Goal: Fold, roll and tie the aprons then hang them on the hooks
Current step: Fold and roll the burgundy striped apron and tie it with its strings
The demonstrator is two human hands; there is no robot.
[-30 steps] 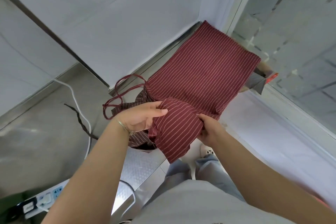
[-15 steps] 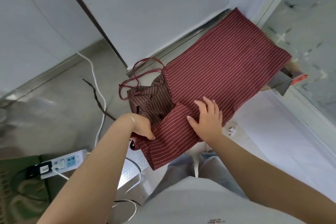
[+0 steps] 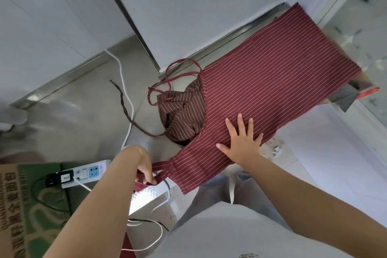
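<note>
A dark red striped apron [image 3: 272,81] lies spread along the steel counter [image 3: 88,115], its near end hanging over the front edge. My right hand [image 3: 243,142] presses flat on that near part, fingers spread. My left hand [image 3: 145,173] pinches the apron's red strap [image 3: 161,166] at the counter's front edge and holds it out to the left. A brown striped apron [image 3: 182,115] lies crumpled beside the red one, partly under it. Thin red ties [image 3: 167,81] loop on the counter behind it.
A white power strip [image 3: 83,174] with a black plug sits at the counter's front left, its white cable [image 3: 127,98] running toward the wall. A brown strap [image 3: 129,115] trails across the steel. A green printed cardboard box [image 3: 23,205] stands at lower left. White wall panels rise behind.
The folded near end of the red apron has been opened out flat. My right hand went from gripping the cloth to pressing on it; my left hand moved down-left and took the strap.
</note>
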